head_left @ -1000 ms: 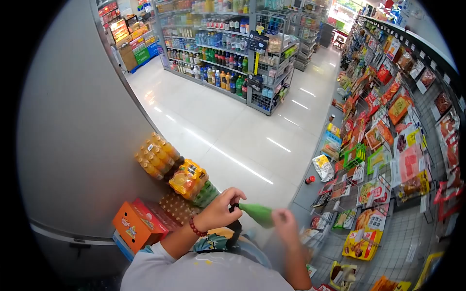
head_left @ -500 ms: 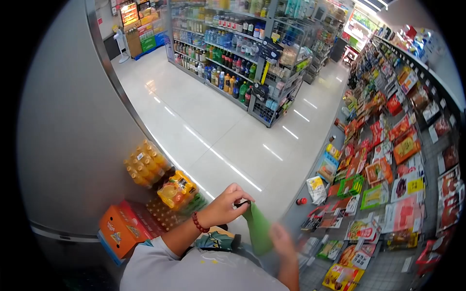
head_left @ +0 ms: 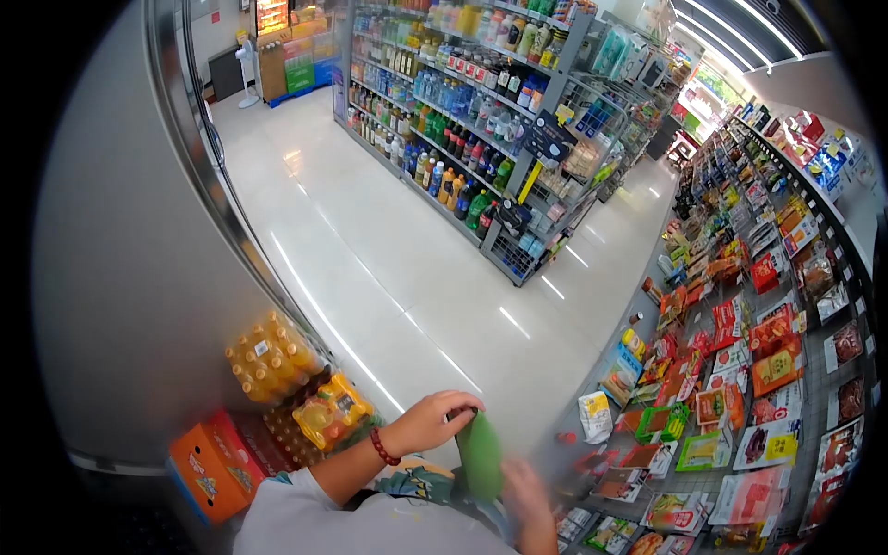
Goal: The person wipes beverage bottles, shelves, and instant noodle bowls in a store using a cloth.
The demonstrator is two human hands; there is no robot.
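My left hand [head_left: 433,421], with a red bead bracelet on its wrist, pinches the dark top end of a green object [head_left: 482,458] in front of my body. That object looks soft, like cloth or a duster head, and hangs down from the fingers. Beside its lower right edge is my right hand [head_left: 528,498], smeared by motion, so its fingers cannot be made out. Whether the right hand touches the green object is unclear.
Packs of orange bottles [head_left: 271,359] and an orange carton [head_left: 211,470] stand at the lower left by a grey panel [head_left: 106,240]. Hanging snack packets [head_left: 775,370] line the right side. A drinks shelf [head_left: 462,120] stands ahead across the pale floor [head_left: 370,268].
The green object has swung from sideways to hanging down, and both hands sit lower in view. The camera view has tilted upward, showing more of the aisle and ceiling lights.
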